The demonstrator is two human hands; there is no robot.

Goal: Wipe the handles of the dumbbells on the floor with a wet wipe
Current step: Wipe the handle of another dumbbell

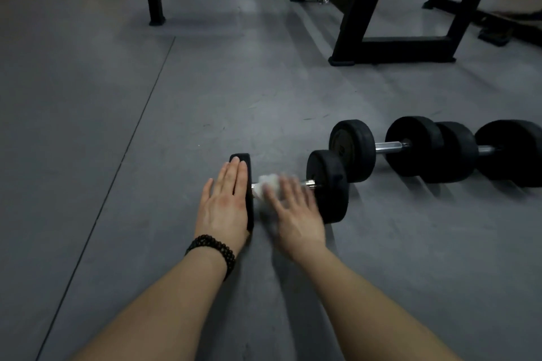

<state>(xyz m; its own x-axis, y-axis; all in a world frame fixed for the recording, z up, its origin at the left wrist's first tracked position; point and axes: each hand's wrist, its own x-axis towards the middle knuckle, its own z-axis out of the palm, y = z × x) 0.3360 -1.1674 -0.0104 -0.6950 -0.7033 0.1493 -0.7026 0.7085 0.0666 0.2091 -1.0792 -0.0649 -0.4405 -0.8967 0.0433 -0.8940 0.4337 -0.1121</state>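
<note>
Centre frame, my left hand (224, 205) lies flat, fingers straight, against the near dumbbell (327, 184)'s left plate; my right hand (293, 211), blurred, presses the wet wipe (267, 183) onto its half-hidden handle, grip unclear; two dumbbells (410, 149) lie right, the last cropped.

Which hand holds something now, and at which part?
No real grip: the left hand rests flat on the nearest dumbbell's end plate; the blurred right hand presses the white wipe on its handle.
</note>
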